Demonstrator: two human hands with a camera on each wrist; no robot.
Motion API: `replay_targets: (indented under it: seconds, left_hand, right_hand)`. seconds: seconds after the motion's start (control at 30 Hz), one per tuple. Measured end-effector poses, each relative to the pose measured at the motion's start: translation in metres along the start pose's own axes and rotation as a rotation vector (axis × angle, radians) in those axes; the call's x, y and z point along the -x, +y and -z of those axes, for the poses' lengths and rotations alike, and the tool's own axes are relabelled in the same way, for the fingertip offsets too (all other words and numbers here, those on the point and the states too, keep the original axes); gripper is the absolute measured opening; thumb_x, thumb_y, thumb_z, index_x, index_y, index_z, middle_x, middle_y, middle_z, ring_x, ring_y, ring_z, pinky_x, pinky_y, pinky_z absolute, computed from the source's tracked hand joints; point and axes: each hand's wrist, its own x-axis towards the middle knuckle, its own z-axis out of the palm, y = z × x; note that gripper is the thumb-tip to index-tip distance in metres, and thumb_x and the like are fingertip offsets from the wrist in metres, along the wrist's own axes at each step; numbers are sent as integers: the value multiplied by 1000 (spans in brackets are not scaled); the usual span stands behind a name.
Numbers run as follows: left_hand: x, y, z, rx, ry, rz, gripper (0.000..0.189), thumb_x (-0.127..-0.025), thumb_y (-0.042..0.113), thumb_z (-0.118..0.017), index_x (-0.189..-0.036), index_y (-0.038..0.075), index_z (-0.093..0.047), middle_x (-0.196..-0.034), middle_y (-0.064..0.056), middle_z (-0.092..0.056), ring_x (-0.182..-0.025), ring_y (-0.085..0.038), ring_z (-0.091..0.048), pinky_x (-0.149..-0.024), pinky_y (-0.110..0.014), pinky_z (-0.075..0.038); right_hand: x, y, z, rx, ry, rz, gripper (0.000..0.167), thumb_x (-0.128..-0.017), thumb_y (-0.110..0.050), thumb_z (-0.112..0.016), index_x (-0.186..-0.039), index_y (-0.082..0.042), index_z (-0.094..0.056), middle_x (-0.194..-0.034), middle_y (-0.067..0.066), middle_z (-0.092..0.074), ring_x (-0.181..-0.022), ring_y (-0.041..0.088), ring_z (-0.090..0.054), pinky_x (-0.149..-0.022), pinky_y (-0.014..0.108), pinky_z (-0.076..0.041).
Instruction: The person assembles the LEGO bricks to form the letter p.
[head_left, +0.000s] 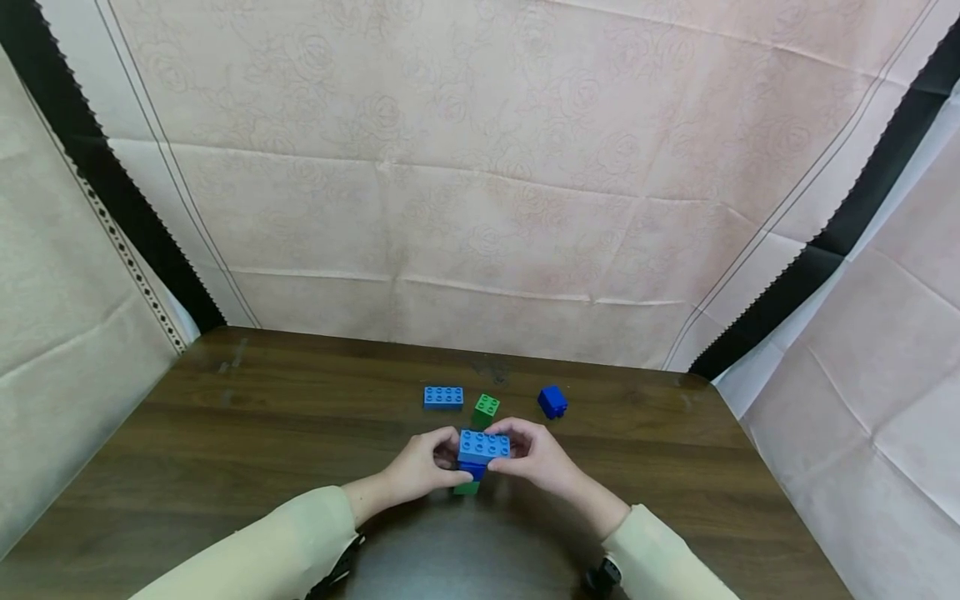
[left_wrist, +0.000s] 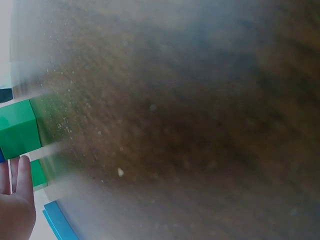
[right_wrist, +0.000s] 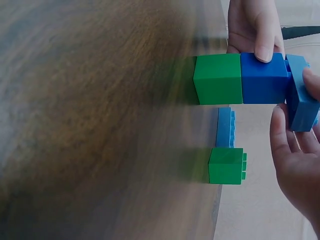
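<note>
A green brick (right_wrist: pixel 220 79) stands on the table with a dark blue brick (right_wrist: pixel 262 82) stacked on it. Across the top of the stack lies a light blue brick (head_left: pixel 482 447), slightly tilted in the right wrist view, some studs showing beneath it. My left hand (head_left: pixel 422 468) holds the dark blue brick from the left, thumb on its near face. From the right, my right hand (head_left: pixel 542 457) pinches the light blue brick between thumb and fingers. In the left wrist view, part of the left hand (left_wrist: pixel 17 210) appears beside the green brick (left_wrist: pixel 20 130).
Beyond the stack on the brown table (head_left: pixel 300 417) stand another light blue brick (head_left: pixel 443 397), a second green brick (head_left: pixel 486 409) and, to the right, another dark blue brick (head_left: pixel 552 402). Pale patterned cloth (head_left: pixel 465 208) hangs behind the table's far edge.
</note>
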Motion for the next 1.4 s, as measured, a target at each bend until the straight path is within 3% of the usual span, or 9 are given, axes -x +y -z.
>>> replay_targets:
  seconds: [0.37, 0.67, 1.1, 1.33, 1.4]
  left_hand:
    - [-2, -3, 0, -11, -12, 7, 30, -80, 24, -74, -100, 11, -54, -102, -6, -63, -95, -16, -61, -84, -33, -55]
    - [-1, -1, 1, -4, -16, 0, 31, -80, 23, -74, -99, 9, -54, -103, -9, -63, -95, -18, -61, -84, -35, -55]
    - [-2, -4, 1, 21, -22, -6, 30, -80, 20, -74, -99, 9, -54, -102, -8, -63, -94, -18, -61, -84, -37, -55]
    - [-2, -3, 2, -1, -22, -9, 31, -80, 21, -74, -98, 9, -54, -101, -8, -63, -93, -18, -61, -83, -36, -55]
    - [-2, -2, 2, -2, -22, -11, 31, -80, 22, -75, -98, 9, -54, -101, -8, -63, -93, -18, -61, -83, -35, -55]
  right_hand:
    - [1, -3, 4, 33, -20, 15, 36, -86, -9, -65, -122, -2, -59, -115, 19, -61, -85, 12, -55, -74, 22, -51]
    - [1, -5, 5, 112, -40, 33, 36, -85, -16, -68, -119, -5, -62, -115, 16, -63, -88, 12, -56, -77, 22, -52]
    - [4, -11, 2, 184, -6, 6, 35, -85, -11, -68, -119, -5, -62, -117, 15, -63, -86, 11, -55, -74, 23, -51]
    - [11, -47, 0, 215, -11, -3, 33, -85, -6, -66, -117, 1, -62, -115, 20, -63, -85, 16, -55, -74, 26, -52]
    - [11, -48, 0, 215, -11, -5, 33, -85, -6, -67, -117, 1, -62, -115, 19, -63, -84, 15, -55, -73, 26, -52]
